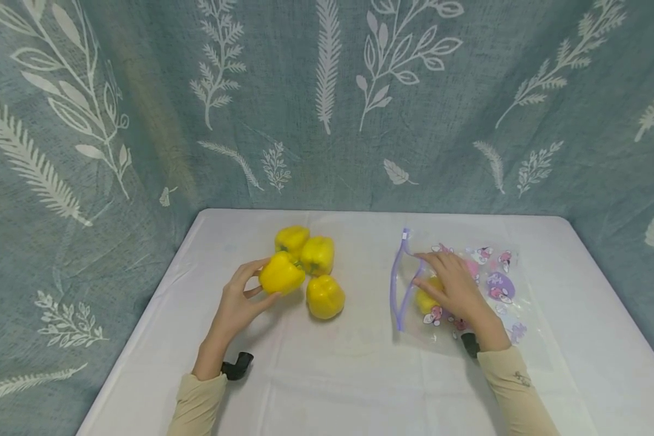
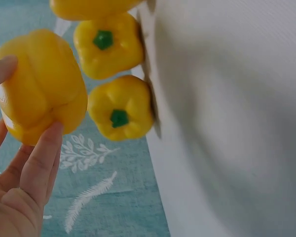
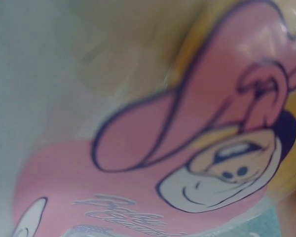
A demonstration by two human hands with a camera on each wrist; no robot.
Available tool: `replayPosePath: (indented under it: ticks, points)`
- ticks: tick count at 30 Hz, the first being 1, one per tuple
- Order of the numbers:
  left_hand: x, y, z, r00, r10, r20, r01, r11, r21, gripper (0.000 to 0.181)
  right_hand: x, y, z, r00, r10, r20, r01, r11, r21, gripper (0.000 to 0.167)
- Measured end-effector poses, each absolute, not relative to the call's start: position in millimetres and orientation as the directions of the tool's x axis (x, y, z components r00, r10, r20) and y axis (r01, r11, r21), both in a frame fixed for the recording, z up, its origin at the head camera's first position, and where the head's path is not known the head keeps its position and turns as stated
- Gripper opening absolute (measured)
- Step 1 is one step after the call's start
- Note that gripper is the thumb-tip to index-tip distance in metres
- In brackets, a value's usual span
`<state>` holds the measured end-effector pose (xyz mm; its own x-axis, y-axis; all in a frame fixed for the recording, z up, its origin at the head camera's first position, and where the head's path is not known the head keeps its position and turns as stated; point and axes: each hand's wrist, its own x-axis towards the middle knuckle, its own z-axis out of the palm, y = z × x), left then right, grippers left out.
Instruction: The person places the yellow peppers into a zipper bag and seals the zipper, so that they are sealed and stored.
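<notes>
My left hand (image 1: 243, 298) holds a yellow bell pepper (image 1: 281, 274) between thumb and fingers, above the table; in the left wrist view this pepper (image 2: 44, 89) sits in the fingertips. Close behind and beside it are more yellow bell peppers: one at the back (image 1: 292, 238), one to its right (image 1: 318, 255) and one nearer the front (image 1: 325, 297). On the right lies a clear printed zip bag (image 1: 515, 260) with a purple zip strip, its mouth spread apart toward the left. Thumb and fingers of my right hand (image 1: 458, 290) hold the mouth's upper edge. Inside, a yellow pepper (image 1: 426, 301) is partly covered.
A white cloth covers the table (image 1: 354, 381). Behind and at the sides hangs a blue-green curtain (image 1: 283, 109) with white leaf prints. Dark camera mounts (image 1: 238, 366) sit at both wrists. Pink bag print (image 3: 187, 123) fills most of the right wrist view.
</notes>
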<state>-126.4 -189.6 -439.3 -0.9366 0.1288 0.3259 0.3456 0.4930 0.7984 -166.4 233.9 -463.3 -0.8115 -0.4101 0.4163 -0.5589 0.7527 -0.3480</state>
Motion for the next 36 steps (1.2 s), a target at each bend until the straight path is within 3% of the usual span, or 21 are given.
replayPosePath:
  ticks: [18,36]
  points:
    - [-132,-163,-419,-0.931,0.110,0.348,0.358,0.458,0.814,0.066,-165,232,-461,-0.820,-0.407,0.403,-0.548,0.760,-0.349,0.051]
    - [-125,-126,-380,-0.922,0.200,0.332,0.386,0.392,0.835,0.061,-165,231,-459,-0.821,-0.410,0.397,-0.549,0.758,-0.352,0.051]
